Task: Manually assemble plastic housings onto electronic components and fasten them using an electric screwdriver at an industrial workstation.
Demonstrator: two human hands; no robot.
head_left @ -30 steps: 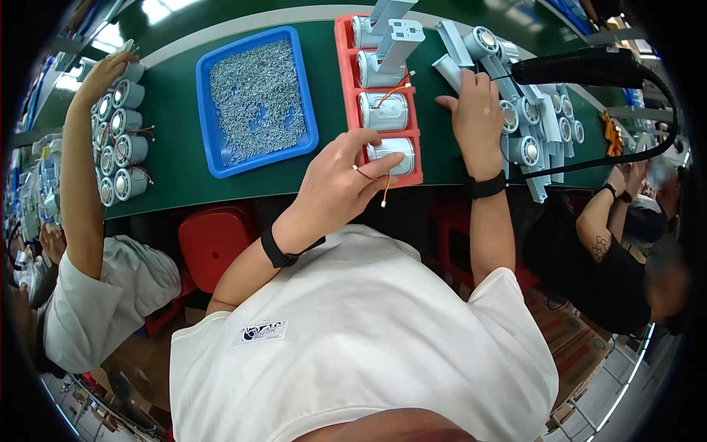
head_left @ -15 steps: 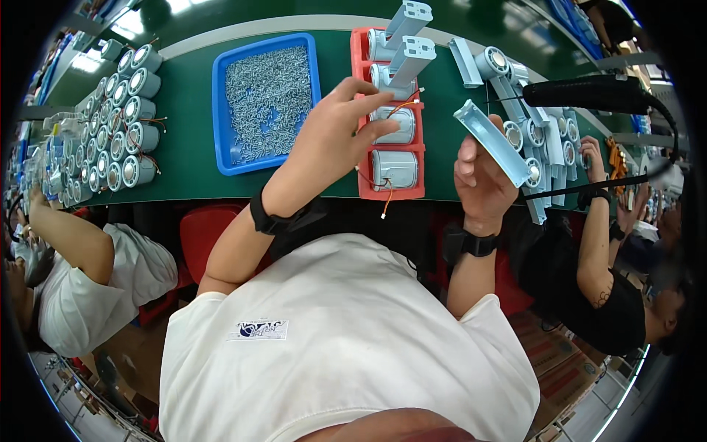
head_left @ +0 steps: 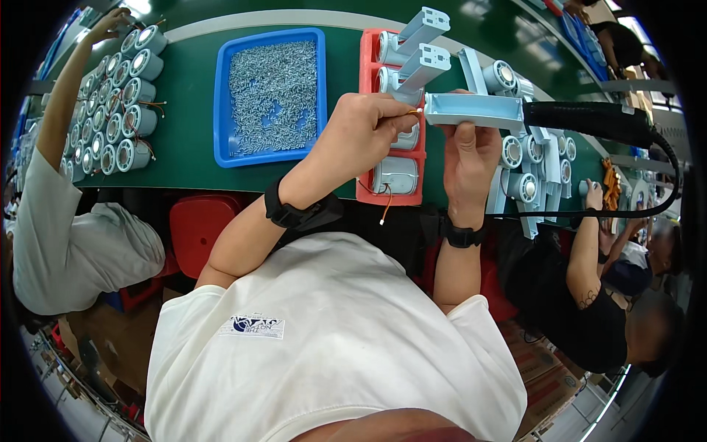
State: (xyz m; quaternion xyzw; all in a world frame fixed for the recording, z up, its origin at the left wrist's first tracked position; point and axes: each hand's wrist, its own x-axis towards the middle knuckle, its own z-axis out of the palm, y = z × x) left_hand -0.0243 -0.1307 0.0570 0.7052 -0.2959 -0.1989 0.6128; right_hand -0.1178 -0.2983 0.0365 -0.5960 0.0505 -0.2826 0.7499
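My left hand [head_left: 366, 132] pinches the thin wire lead of a motor, its connector end touching the near end of a light-blue channel-shaped housing [head_left: 475, 110]. My right hand [head_left: 471, 158] grips that housing from below, its hollow side facing up and lying level. Under my left hand, a red holder [head_left: 366, 74] carries several round motors. The two far ones have light-blue housings [head_left: 425, 62] standing on them. The nearest motor [head_left: 395, 177] is bare, with its wire hanging over the holder's front. The motor beside it is partly hidden by my left hand.
A blue tray [head_left: 219, 110] of small screws lies left of the holder. Many motors [head_left: 132, 155] are grouped at far left. More motors and housings [head_left: 526, 188] lie at right, near a black electric screwdriver [head_left: 589, 121] and its cable. Co-workers sit on both sides.
My right hand has turned the housing from slanted to level and brought it leftward. My left hand has closed on the wire and moved to the housing's end. The left co-worker's arm has reached up.
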